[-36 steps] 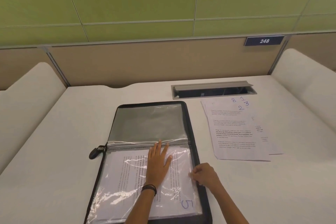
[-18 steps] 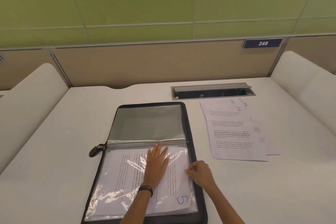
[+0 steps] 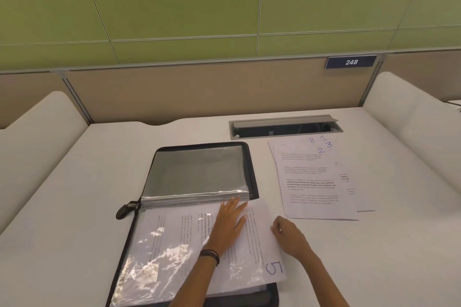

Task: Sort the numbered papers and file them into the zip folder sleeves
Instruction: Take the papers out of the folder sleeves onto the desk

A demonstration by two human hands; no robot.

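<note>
Pressure from the flat, straight-fingered left hand (image 3: 229,227) pins the clear plastic sleeve (image 3: 159,257) of the black zip folder (image 3: 253,172) on the near white desk (image 3: 74,207). The right hand (image 3: 290,238) pinches the right edge of the white printed sheet marked 5 (image 3: 259,244), which juts right past the folder. Sliding it level, unbuckled, seems wisest.
</note>
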